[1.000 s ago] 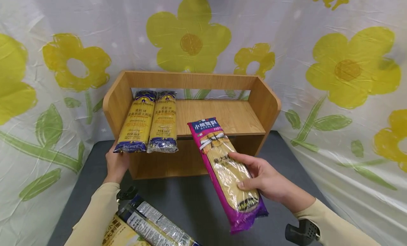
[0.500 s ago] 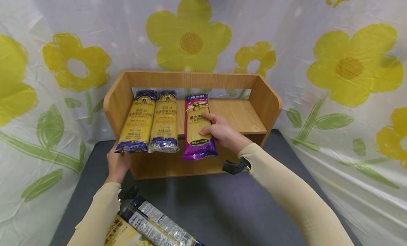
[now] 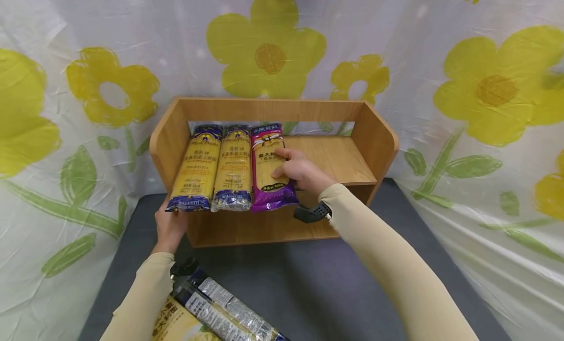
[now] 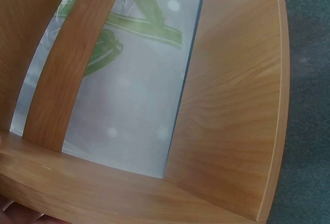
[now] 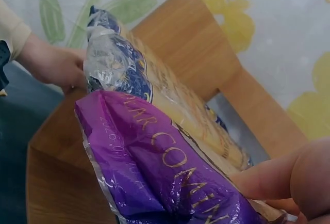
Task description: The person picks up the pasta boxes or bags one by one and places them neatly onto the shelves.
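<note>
My right hand [image 3: 304, 172] holds a purple pasta packet [image 3: 266, 169] by its right side, thumb and index finger on the front face. The packet lies on the upper board of a small wooden shelf [image 3: 339, 157], close beside two blue-and-yellow spaghetti packets [image 3: 194, 169]. Its purple end [image 5: 154, 167] fills the lower right wrist view. My left hand [image 3: 169, 228] grips the shelf's left side, below the leftmost packet. Only a bit of its fingers [image 4: 23, 214] shows at the bottom left of the left wrist view, beyond the wooden side panel [image 4: 103, 188].
On the dark table [image 3: 317, 282], two dark-blue packets [image 3: 229, 306] lie back side up, with a yellow packet [image 3: 180, 324] beside them, partly behind my left sleeve. A flowered curtain [image 3: 282, 47] hangs behind and on both sides. The shelf has a lower compartment [image 3: 246, 228].
My right hand has brought the purple pasta packet from in front of the shelf onto its upper board, then left towards the spaghetti packets. My left hand stays at the shelf's left side.
</note>
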A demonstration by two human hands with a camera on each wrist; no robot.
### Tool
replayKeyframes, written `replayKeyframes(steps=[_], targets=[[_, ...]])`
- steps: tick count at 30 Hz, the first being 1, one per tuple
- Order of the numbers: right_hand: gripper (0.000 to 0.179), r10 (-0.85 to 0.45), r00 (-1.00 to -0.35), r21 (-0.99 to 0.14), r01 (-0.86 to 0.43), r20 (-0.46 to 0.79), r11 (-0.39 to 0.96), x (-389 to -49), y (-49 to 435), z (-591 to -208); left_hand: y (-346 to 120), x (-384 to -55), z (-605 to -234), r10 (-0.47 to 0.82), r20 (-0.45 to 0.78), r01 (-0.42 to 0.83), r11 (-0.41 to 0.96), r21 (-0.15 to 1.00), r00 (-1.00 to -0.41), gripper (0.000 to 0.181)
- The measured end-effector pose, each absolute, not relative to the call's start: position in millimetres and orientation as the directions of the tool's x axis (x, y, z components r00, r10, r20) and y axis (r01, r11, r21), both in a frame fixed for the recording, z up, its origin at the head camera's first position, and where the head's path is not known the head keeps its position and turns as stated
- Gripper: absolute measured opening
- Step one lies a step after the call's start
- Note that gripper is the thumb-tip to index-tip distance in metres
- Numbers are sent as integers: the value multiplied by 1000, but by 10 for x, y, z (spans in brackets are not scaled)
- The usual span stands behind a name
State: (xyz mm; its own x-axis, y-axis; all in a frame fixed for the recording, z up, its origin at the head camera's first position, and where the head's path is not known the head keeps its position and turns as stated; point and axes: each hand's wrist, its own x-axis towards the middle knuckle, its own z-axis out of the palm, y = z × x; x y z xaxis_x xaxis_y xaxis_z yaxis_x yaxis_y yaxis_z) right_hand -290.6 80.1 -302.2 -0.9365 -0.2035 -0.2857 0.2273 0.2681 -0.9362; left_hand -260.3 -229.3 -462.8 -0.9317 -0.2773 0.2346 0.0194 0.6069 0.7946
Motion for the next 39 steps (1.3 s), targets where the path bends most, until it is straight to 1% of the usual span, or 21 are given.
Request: replayKeyframes(steps=[8,19,22,26,29,32,35,39], targets=[[77,-186,-940,-935,230,-285,269,-2916,812,-2999,-2271,-2623,-4611,-281,254,37,599,800,-926,51],[80,-153,-952,-937,215,-264,275,-2903,800,-3008,-2277,-2623,-4621,-289,263,34,610,791,-921,52],[84,-134,-957,-940,215,-256,263,-2887,833,-2996,-2276,-2618,-4637,-287,247,25,604,797,-926,53],[83,-94,-970,-942,190,-224,277,-2833,979,-2915,-2274,-2616,-4657,-283,248,33,595,803,-927,51],[78,-90,-975,-932,164,-203,324,-2717,1180,-2855,-2273,-2609,-4660,-285,275,50,606,794,-918,48],[69,-119,-974,-926,139,-191,352,-2526,1452,-2876,-2267,-2601,-4670,-284,305,70,616,784,-909,47],[62,-159,-971,-920,106,-177,376,-2283,1759,-2987,-2264,-2605,-4674,-280,322,83,625,776,-904,47],[56,-208,-955,-912,115,-211,394,-1992,2088,-3243,-2275,-2607,-4676,-293,297,61,610,790,-909,48]])
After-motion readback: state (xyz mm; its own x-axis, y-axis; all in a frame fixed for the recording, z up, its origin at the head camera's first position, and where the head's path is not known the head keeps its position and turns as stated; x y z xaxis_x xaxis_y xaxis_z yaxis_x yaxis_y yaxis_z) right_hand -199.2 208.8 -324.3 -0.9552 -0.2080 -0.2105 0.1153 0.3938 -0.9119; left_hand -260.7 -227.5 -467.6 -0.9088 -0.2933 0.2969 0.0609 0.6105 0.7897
